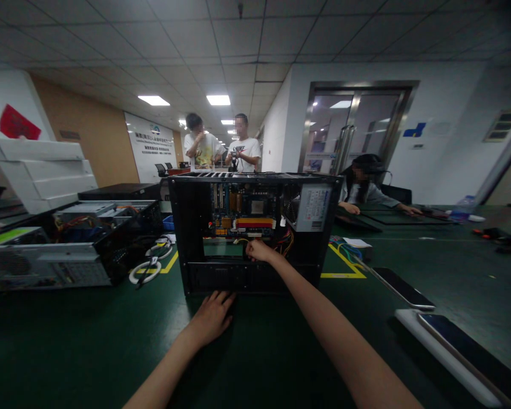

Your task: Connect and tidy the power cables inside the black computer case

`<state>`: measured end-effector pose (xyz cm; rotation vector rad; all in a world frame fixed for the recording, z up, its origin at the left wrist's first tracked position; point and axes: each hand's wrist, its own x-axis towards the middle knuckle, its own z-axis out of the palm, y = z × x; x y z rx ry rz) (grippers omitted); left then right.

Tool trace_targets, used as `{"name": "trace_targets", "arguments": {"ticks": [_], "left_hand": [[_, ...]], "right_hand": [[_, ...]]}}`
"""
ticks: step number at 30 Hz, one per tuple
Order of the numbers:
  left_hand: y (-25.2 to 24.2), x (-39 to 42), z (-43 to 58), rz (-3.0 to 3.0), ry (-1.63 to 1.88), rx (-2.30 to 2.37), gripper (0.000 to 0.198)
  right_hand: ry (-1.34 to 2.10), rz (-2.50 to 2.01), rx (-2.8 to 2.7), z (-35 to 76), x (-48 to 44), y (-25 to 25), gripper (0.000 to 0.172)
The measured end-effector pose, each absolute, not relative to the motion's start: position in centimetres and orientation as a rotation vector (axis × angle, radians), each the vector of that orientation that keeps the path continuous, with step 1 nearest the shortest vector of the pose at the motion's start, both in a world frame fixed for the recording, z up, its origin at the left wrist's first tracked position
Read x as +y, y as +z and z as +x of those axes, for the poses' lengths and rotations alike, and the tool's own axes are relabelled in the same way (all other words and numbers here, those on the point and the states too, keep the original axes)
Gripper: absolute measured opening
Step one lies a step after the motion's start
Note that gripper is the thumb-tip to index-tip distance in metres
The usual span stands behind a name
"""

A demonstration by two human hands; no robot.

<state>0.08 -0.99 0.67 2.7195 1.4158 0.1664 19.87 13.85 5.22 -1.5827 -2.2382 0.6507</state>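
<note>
A black computer case [255,278] stands upright on the green table, its open side facing me. My right hand [258,250] reaches into its lower middle, fingers curled closed around a thin pale cable [241,241] whose end sticks out to the left. Above the hand is the motherboard [223,207] with red and yellow memory slots [255,224]. At the upper right of the case sits the power supply [313,207], with coloured wires [287,241] hanging below it. My left hand [214,314] lies flat on the table, fingertips at the case's lower front edge, holding nothing.
Another opened computer case [76,261] lies at left beside coiled white cables [145,271]. White boxes [46,176] are stacked behind it. Phones [402,287] and a white slab [447,358] lie at right. A person [366,187] sits across the table; two people stand farther back.
</note>
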Motion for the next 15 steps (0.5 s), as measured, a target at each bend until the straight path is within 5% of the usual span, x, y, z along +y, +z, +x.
{"name": "trace_targets", "arguments": {"ticks": [6, 15], "left_hand": [[0.65, -1.0, 0.0, 2.708, 0.184, 1.41, 0.053], [0.66, -0.98, -0.02, 2.708, 0.198, 1.4, 0.051]], "right_hand": [[0.576, -1.693, -2.402, 20.06, 14.69, 4.84, 0.012], [0.964, -1.791, -2.469, 20.27, 14.6, 5.07, 0.006]]}}
